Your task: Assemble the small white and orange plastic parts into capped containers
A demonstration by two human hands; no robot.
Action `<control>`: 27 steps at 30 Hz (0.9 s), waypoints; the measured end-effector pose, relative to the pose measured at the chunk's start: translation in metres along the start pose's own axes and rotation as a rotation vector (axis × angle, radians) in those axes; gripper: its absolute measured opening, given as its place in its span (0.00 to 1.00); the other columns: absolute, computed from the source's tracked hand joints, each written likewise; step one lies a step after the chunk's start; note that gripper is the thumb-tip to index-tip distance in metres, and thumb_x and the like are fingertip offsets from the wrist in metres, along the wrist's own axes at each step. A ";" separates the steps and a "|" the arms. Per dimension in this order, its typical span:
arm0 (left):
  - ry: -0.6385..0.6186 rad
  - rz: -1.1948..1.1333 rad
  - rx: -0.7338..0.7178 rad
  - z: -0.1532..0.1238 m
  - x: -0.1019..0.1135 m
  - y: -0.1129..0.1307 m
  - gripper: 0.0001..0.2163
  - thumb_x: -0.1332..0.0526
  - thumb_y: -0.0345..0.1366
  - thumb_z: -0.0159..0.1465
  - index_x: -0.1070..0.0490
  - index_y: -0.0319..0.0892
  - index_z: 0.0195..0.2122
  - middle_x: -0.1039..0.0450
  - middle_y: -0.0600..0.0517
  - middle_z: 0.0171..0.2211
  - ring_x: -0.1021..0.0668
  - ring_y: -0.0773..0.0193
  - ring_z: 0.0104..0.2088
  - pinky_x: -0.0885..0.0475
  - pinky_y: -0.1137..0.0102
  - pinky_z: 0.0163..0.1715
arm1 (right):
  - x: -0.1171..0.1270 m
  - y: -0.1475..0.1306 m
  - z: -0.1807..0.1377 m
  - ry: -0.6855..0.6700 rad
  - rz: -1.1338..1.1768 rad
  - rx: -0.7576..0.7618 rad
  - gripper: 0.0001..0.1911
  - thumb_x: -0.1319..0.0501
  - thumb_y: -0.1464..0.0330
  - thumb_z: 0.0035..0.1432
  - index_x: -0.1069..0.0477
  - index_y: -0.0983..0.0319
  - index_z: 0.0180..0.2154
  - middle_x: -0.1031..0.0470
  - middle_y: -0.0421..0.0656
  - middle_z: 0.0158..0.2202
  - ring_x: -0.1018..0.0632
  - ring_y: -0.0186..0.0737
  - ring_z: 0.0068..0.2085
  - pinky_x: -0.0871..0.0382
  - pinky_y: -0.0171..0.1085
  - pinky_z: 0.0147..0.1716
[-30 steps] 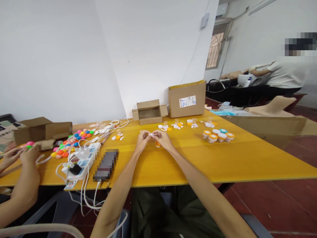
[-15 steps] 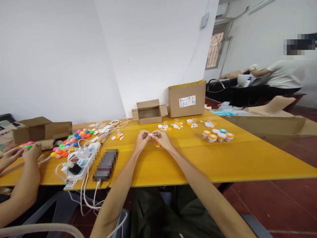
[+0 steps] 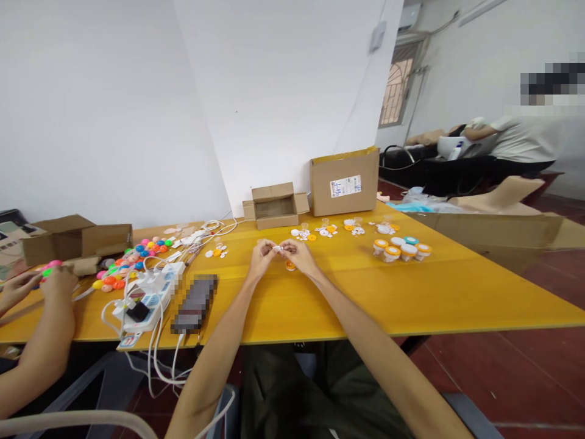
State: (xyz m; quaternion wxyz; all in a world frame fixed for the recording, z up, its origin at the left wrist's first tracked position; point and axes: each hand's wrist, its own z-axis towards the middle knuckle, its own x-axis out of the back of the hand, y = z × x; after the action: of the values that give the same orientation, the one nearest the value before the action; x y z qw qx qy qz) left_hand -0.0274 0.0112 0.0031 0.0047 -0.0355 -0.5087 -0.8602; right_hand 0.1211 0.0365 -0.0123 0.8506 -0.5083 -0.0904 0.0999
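My left hand and my right hand meet over the middle of the table, fingertips pinched together. Between them is a small white piece, too small to make out its kind. Just below my right hand, an orange round part lies on the table, partly covered by the hand. Beyond the hands are loose white discs and orange rings in small groups with clear cups. Off to the right stands a cluster of clear cups with orange, white and teal lids.
An open small carton and a larger closed box stand at the back. On the left lie a power strip with cables, a phone and colourful balls. A co-worker's hands work at the far left.
My hands stay almost in place, still pinching the small white piece, which is turned slightly. The co-worker's hands at the left have shifted a little.
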 end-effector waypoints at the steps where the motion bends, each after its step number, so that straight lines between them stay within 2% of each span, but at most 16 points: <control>1: -0.004 -0.002 0.002 0.000 0.000 0.000 0.16 0.30 0.50 0.53 0.29 0.42 0.28 0.26 0.53 0.26 0.23 0.64 0.28 0.27 0.67 0.34 | 0.000 0.000 0.000 -0.004 0.002 -0.002 0.07 0.34 0.63 0.47 0.26 0.59 0.30 0.22 0.40 0.27 0.22 0.39 0.30 0.26 0.37 0.33; 13: 0.032 0.025 -0.022 0.001 -0.004 -0.002 0.12 0.28 0.42 0.51 0.28 0.42 0.29 0.26 0.52 0.31 0.22 0.64 0.34 0.26 0.68 0.40 | 0.003 0.002 0.001 0.051 -0.094 0.069 0.05 0.40 0.69 0.48 0.26 0.59 0.30 0.22 0.40 0.30 0.22 0.39 0.33 0.27 0.38 0.37; 19: 0.035 0.014 -0.011 0.001 -0.003 -0.001 0.13 0.28 0.43 0.50 0.27 0.42 0.29 0.26 0.53 0.30 0.22 0.64 0.33 0.26 0.67 0.40 | 0.005 -0.005 -0.002 0.064 -0.188 0.151 0.06 0.40 0.70 0.49 0.24 0.57 0.30 0.21 0.41 0.31 0.22 0.40 0.33 0.28 0.38 0.36; 27: 0.058 0.000 0.026 0.001 -0.002 0.000 0.12 0.29 0.43 0.52 0.27 0.42 0.29 0.25 0.52 0.31 0.22 0.64 0.34 0.26 0.67 0.42 | 0.002 -0.008 -0.003 0.051 -0.142 0.106 0.05 0.38 0.67 0.51 0.23 0.57 0.30 0.20 0.41 0.31 0.21 0.41 0.34 0.27 0.39 0.36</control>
State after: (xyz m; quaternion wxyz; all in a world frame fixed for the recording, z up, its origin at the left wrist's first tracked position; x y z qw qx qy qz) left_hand -0.0249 0.0117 0.0030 0.0198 -0.0106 -0.5195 -0.8542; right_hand 0.1245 0.0303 -0.0064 0.8833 -0.4572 -0.0990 0.0311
